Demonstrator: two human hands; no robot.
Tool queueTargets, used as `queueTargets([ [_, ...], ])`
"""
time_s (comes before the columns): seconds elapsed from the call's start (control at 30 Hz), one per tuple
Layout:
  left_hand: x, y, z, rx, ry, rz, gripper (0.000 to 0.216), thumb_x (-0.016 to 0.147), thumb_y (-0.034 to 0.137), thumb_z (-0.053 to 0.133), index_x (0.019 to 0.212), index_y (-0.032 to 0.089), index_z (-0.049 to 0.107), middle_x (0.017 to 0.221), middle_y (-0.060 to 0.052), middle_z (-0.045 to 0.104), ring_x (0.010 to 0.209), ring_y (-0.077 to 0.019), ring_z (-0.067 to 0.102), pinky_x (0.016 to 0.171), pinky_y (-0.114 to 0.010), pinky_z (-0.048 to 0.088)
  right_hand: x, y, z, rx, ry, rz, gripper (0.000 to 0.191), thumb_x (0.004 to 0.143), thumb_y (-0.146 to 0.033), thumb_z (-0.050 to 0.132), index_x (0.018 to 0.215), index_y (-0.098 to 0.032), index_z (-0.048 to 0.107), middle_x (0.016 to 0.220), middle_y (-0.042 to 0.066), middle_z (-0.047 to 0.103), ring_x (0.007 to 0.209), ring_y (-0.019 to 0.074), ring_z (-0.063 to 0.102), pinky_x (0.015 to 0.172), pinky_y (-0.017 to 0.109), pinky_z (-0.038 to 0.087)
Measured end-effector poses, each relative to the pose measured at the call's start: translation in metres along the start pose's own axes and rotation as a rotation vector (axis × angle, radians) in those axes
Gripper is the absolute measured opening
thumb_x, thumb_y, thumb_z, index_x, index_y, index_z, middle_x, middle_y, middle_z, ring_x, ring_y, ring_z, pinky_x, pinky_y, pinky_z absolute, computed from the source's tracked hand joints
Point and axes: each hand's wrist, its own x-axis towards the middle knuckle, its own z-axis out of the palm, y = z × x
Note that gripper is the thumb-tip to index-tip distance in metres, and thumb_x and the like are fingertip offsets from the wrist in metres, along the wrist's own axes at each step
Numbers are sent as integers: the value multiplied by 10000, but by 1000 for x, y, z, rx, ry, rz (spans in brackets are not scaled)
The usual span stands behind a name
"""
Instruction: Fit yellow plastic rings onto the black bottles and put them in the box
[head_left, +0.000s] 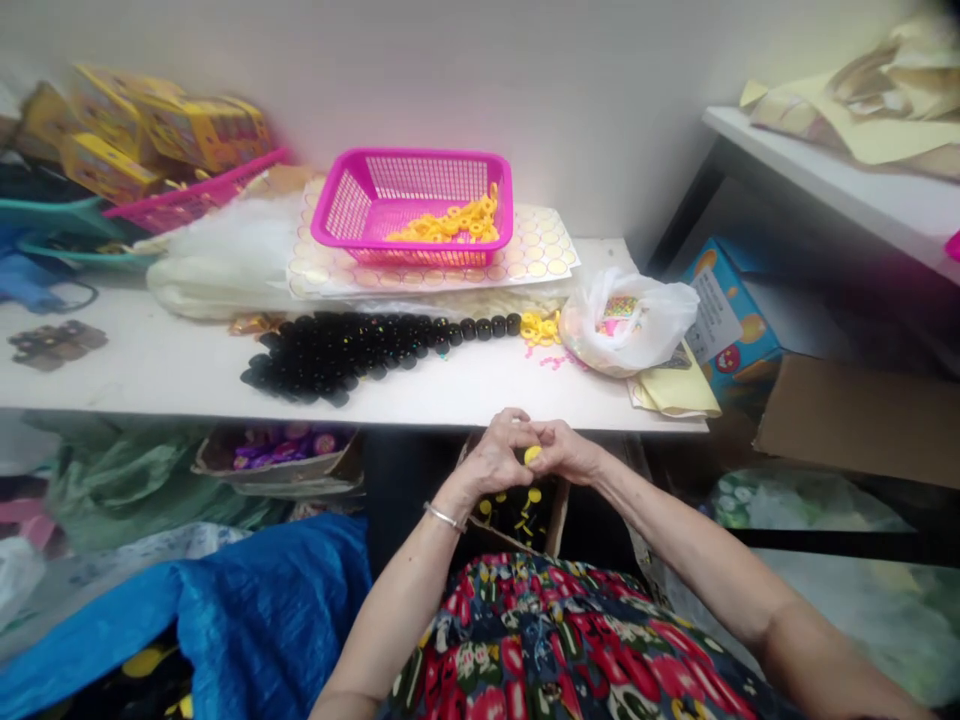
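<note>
My left hand (499,455) and my right hand (566,452) meet in front of the table's near edge, fingers closed together. Between them shows a small round yellow piece (533,455); whatever it is attached to is hidden by the fingers. Just below, on my lap, an open cardboard box (556,518) holds black pieces with yellow round parts (517,510). On the table ahead lies a heap of round black pieces (337,350), its right end drawn out into a row. Yellow ring-shaped pieces (540,327) and tiny pink bits (559,360) lie by that end.
A pink basket (337,215) with yellow ring pieces stands on sticker sheets (551,250). A white plastic bag (660,320) sits at the table's right. Yellow boxes (202,130) are piled back left. A box of purple items (277,475) is below the table; blue sheeting (262,600) lies left.
</note>
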Motion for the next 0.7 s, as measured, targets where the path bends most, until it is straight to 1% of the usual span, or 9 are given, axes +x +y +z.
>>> queueTargets([
  [0.13, -5, -9, 0, 19, 37, -12, 161, 499, 163, 708, 658, 191, 692, 759, -21, 641, 1004, -233, 482, 888, -369, 405, 6, 0, 6, -15, -43, 100, 489, 464, -129, 774, 938, -111, 656, 660, -29, 565, 531, 63, 505, 504, 191, 415],
  [0.23, -12, -15, 0, 39, 57, -5, 184, 496, 125, 692, 666, 197, 690, 739, -14, 643, 990, -231, 494, 910, -380, 389, 13, 6, 10, -56, 10, 56, 486, 425, -149, 784, 892, -100, 661, 631, -32, 560, 524, 66, 488, 494, 193, 401],
  [0.3, -18, -17, -4, 43, 53, -22, 174, 516, 116, 676, 669, 200, 689, 739, -10, 642, 958, -219, 511, 933, -392, 374, 17, 11, 14, -85, 40, 27, 465, 447, -187, 775, 888, -102, 655, 629, -33, 557, 529, 70, 491, 507, 201, 407],
  [0.4, -28, -21, -23, -11, -31, 10, 266, 529, 111, 670, 769, 219, 707, 841, -12, 650, 953, -200, 527, 982, -400, 340, 26, 20, 16, -184, 34, 106, 428, 522, -235, 730, 918, -110, 629, 641, -32, 552, 547, 84, 530, 564, 233, 450],
  [0.47, -29, -28, -44, -77, -40, 11, 453, 507, 115, 682, 944, 233, 690, 1051, -38, 612, 1034, -210, 510, 958, -373, 370, 36, 28, 15, -460, 22, 260, 413, 557, -242, 705, 937, -113, 611, 660, -20, 565, 572, 105, 560, 579, 248, 467],
  [0.53, -22, -40, -66, -130, 164, -73, 455, 545, 129, 647, 993, 207, 666, 1151, -69, 561, 1049, -208, 520, 895, -336, 415, 51, 37, 13, -910, -25, 443, 386, 554, -236, 711, 906, -108, 615, 670, 3, 587, 604, 135, 580, 557, 247, 465],
  [0.6, -5, -55, -83, -40, 483, -226, 350, 597, 190, 617, 944, 182, 663, 1068, -73, 579, 934, -191, 560, 764, -301, 451, 67, 46, 13, -1252, -106, 567, 320, 521, -215, 734, 801, -99, 633, 655, 26, 602, 638, 172, 595, 537, 250, 458],
  [0.67, 19, -70, -94, 169, 749, -408, 293, 629, 281, 618, 895, 160, 652, 953, -68, 593, 753, -169, 565, 675, -295, 448, 82, 54, 14, -1344, -161, 608, 227, 493, -176, 738, 677, -103, 627, 638, 40, 611, 675, 203, 609, 543, 259, 461],
  [0.7, 31, -76, -98, 307, 817, -476, 264, 656, 329, 609, 851, 154, 647, 863, -64, 596, 725, -177, 563, 677, -302, 440, 87, 58, 15, -1350, -173, 608, 183, 484, -148, 730, 622, -109, 616, 627, 42, 613, 688, 213, 614, 548, 261, 461],
])
